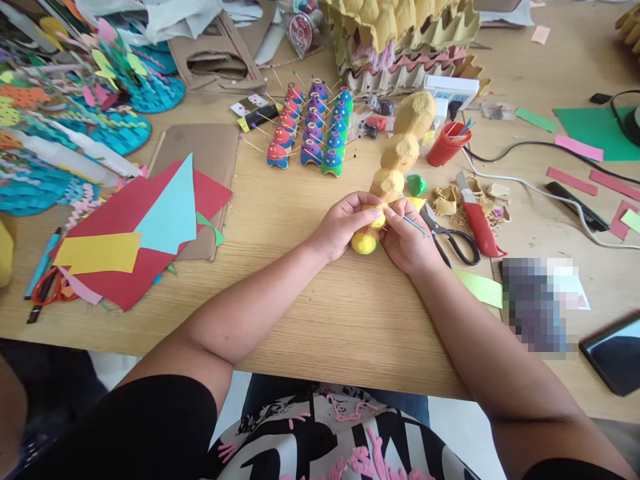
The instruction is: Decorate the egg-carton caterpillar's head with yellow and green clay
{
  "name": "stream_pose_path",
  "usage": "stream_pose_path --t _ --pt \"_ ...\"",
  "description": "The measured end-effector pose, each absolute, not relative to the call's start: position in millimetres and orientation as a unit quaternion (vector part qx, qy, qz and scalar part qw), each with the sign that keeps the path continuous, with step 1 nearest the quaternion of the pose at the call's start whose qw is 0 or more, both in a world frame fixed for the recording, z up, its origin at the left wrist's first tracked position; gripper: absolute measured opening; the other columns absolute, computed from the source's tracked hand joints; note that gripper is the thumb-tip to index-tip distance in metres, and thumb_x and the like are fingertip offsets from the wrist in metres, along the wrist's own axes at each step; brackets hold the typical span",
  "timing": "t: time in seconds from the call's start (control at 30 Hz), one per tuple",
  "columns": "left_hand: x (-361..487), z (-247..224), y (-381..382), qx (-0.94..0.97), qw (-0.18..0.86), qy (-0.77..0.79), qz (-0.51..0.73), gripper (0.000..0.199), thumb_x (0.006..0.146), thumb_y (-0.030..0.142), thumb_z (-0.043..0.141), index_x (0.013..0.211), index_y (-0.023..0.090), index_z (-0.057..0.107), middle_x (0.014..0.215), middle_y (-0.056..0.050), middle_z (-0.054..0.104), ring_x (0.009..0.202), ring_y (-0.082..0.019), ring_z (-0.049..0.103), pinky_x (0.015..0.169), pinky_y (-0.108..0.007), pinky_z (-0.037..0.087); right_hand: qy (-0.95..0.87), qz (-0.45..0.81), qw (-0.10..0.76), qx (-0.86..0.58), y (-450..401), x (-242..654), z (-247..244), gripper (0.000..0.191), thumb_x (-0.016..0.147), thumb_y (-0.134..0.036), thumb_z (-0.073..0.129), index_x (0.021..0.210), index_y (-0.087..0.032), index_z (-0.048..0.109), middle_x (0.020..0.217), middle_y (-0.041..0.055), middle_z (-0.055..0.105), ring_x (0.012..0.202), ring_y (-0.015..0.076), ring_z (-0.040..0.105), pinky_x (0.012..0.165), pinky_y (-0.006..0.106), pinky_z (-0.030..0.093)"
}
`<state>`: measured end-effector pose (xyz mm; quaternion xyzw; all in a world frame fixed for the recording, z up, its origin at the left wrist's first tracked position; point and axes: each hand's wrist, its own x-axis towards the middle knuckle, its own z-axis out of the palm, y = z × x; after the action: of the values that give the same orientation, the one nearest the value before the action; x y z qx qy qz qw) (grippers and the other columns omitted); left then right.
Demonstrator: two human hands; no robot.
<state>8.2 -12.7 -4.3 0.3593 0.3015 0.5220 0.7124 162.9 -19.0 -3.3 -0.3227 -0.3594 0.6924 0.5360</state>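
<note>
In front of me is a strip cut from an egg carton (397,157), its bumps bare and tan at the far end. Its near bumps are coated in yellow clay (364,241), with a little green along the lowest edge. My left hand (345,223) grips the strip from the left, thumb and fingers at the yellow part. My right hand (413,243) is closed at the strip's right side, with a thin blue stick (416,226) held in its fingers. Beyond it lie a lump of green clay (417,184) and black-handled scissors (450,237).
Three finished egg-carton caterpillars (313,127) with pin feelers stand at back centre. A red cup (449,143), a power strip (451,90) and a red-handled knife (480,217) are to the right. Coloured paper (145,230) lies left, stacked egg cartons (400,33) behind.
</note>
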Motion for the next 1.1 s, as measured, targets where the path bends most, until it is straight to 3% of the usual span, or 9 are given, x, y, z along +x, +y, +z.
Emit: stream_pose_path --t 0.23,0.43,0.7,0.93,1.1 --pt "2.4 1.5 -12.7 0.343 0.744 0.294 0.493 0.048 0.077 0.050 0.095 0.103 0.020 0.068 0.090 0.003 0.074 0.083 -0.013 0.071 0.075 -0.028 0.056 -0.352 0.690 0.539 -0.330 -18.7 162.5 -2.9 0.066 0.069 -0.048 0.104 0.078 -0.025 0.043 0.076 -0.0061 0.049 0.069 0.0112 0.048 0.058 0.025 0.041" --pt "6.0 -0.1 -12.7 0.354 0.729 0.296 0.505 0.052 0.066 0.035 0.101 0.102 0.020 0.067 0.095 0.003 0.076 0.085 -0.010 0.070 0.079 -0.025 0.054 -0.358 0.704 0.526 -0.316 -17.4 164.7 -4.6 0.066 0.070 -0.044 0.105 0.078 -0.025 0.042 0.075 -0.0072 0.047 0.067 0.0104 0.047 0.059 0.025 0.043" --pt "10.4 -5.7 -15.6 0.391 0.679 0.323 0.530 0.041 0.073 0.032 0.094 0.102 0.021 0.068 0.093 0.004 0.073 0.083 -0.009 0.067 0.076 -0.023 0.050 -0.354 0.709 0.520 -0.320 -17.2 164.9 -4.9 0.069 0.065 -0.041 0.107 0.078 -0.025 0.041 0.078 -0.0069 0.051 0.070 0.0110 0.052 0.061 0.027 0.045" --pt "4.3 0.2 -11.9 0.339 0.728 0.311 0.508 0.035 0.083 0.048 0.089 0.097 0.021 0.071 0.087 0.001 0.073 0.078 -0.013 0.067 0.069 -0.027 0.055 -0.350 0.710 0.523 -0.317 -16.4 165.5 -4.6 0.066 0.068 -0.043 0.105 0.079 -0.026 0.043 0.078 -0.0062 0.054 0.071 0.0118 0.054 0.061 0.027 0.045" --pt "5.3 0.2 -11.1 0.337 0.738 0.307 0.498 0.043 0.071 0.043 0.099 0.095 0.019 0.071 0.085 0.003 0.074 0.075 -0.012 0.067 0.070 -0.026 0.054 -0.346 0.715 0.517 -0.320 -17.1 164.6 -2.7 0.069 0.066 -0.047 0.106 0.076 -0.025 0.042 0.075 -0.0067 0.054 0.068 0.0108 0.052 0.059 0.026 0.044"
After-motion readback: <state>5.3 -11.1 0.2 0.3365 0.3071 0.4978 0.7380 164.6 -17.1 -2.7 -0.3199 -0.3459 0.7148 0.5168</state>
